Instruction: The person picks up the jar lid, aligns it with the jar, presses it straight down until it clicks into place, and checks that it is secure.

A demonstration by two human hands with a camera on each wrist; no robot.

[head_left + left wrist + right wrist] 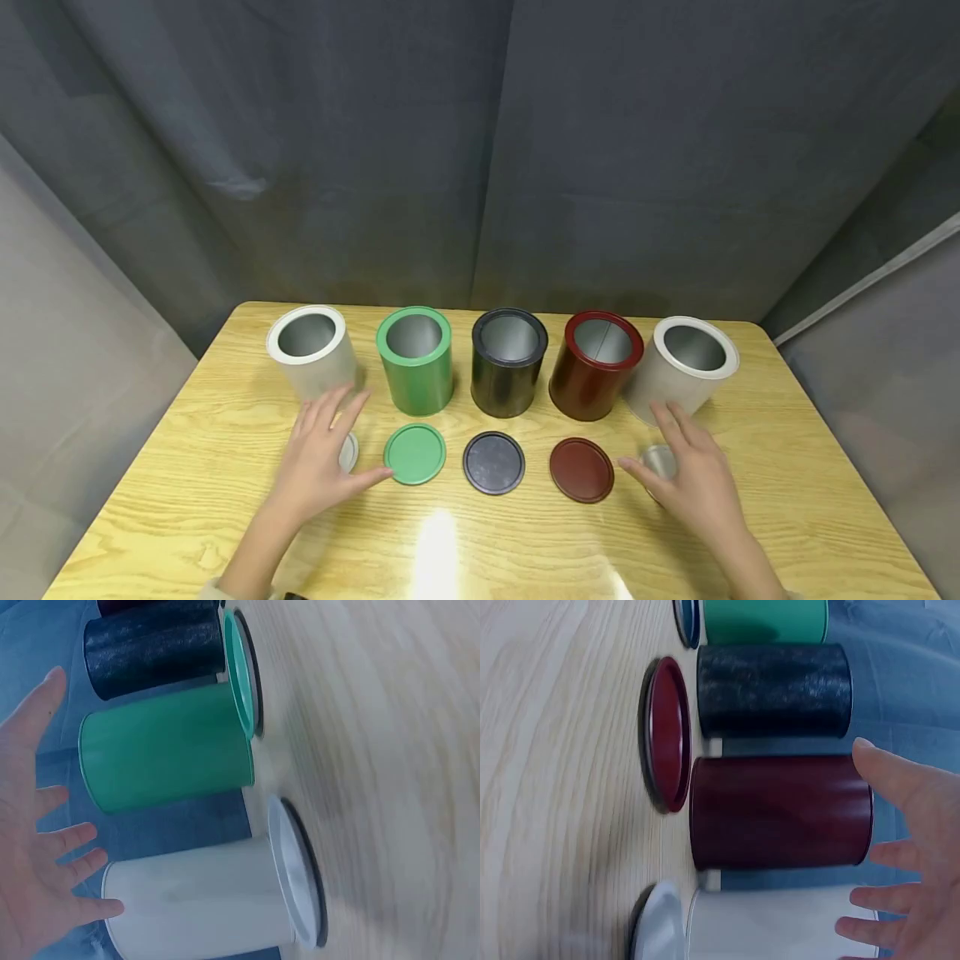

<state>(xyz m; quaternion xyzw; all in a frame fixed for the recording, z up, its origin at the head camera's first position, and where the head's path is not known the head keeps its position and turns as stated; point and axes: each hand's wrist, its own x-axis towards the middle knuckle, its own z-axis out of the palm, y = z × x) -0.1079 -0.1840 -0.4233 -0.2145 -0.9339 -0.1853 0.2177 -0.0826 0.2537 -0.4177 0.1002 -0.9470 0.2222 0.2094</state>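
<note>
My left hand (318, 462), fingers spread, hovers over a white lid (348, 452) in front of the left white can (322, 367). Its thumb points toward the green lid (415, 454). On the other side my right hand (693, 479) is spread in the same way above a pale lid (660, 460), before the right white can (663, 387). Both palms hold nothing. A dark red lid (582, 470) lies left of the right thumb, and a black lid (493, 462) lies midway between the hands. In the left wrist view the white lid (292, 870) shows in full, flat on the table.
Between the white cans stand a green can (417, 383), a black can (504, 387) and a dark red can (587, 385), all uncovered at the top. They line the back of the wooden table (360, 550). Behind it hangs a dark curtain (480, 167).
</note>
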